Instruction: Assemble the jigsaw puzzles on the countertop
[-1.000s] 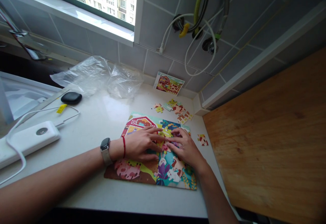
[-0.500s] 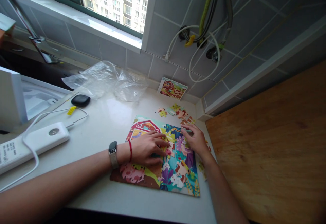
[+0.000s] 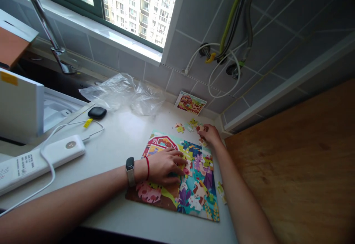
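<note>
A colourful farm puzzle board (image 3: pixel 163 196) lies on the white counter. My left hand (image 3: pixel 168 165) rests palm down on its middle, fingers spread, holding nothing. Beyond the board's back right corner, my right hand (image 3: pixel 209 133) has its fingers bent together at a brown and white puzzle piece (image 3: pixel 203 128) among the loose ones. Just left of that hand lie green pieces (image 3: pixel 193 122), and farther left an orange and yellow piece (image 3: pixel 179 127). More pieces (image 3: pixel 221 192) sit by the board's right edge, partly behind my right forearm.
A picture card (image 3: pixel 190 102) leans on the tiled wall. Crumpled clear plastic (image 3: pixel 124 93), a black oval case (image 3: pixel 97 112) and a white power strip (image 3: pixel 41 161) with cable are to the left. A wooden panel (image 3: pixel 294 155) stands at right.
My right hand has moved from the board's upper right part back to the loose pieces. A green piece now shows on the board there. My left hand stays put; the view has shifted slightly.
</note>
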`<act>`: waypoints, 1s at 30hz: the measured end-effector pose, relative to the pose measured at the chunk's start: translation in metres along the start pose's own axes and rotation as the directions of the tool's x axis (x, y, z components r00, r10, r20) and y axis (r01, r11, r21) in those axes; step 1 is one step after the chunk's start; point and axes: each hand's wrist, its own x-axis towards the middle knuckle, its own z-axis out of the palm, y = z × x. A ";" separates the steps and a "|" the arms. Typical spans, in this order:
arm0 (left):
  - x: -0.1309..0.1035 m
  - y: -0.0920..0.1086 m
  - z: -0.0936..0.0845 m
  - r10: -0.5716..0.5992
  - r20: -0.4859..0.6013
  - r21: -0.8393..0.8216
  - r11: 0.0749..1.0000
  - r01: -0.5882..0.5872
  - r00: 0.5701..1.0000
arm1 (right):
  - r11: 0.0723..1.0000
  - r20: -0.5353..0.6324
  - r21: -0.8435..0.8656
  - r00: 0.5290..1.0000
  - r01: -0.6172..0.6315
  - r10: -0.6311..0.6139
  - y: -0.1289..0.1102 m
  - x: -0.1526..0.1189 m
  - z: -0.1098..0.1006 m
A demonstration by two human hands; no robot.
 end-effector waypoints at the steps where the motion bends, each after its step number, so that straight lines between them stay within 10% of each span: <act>1: 0.000 0.000 0.000 0.003 0.001 0.004 1.000 -0.003 1.000 | 0.999 -0.028 0.016 0.999 -0.027 0.028 0.000 -0.002 -0.002; 10: 0.000 0.000 0.001 0.006 -0.031 -0.026 1.000 -0.007 1.000 | 0.924 -0.214 0.378 0.967 -0.051 0.141 -0.024 -0.050 -0.035; 18: 0.007 0.005 -0.005 -0.291 -0.154 -0.203 0.945 0.258 0.944 | 0.638 0.105 0.742 0.976 -0.205 0.192 -0.076 -0.130 -0.033; 22: 0.010 0.004 -0.002 -0.604 -0.156 -0.572 0.700 0.427 0.782 | 0.564 0.188 0.791 0.972 -0.236 0.143 -0.099 -0.143 -0.015; 30: 0.012 0.000 -0.001 -0.762 0.086 -0.867 0.261 0.425 0.642 | 0.412 0.128 0.879 0.952 -0.239 0.280 -0.088 -0.143 -0.020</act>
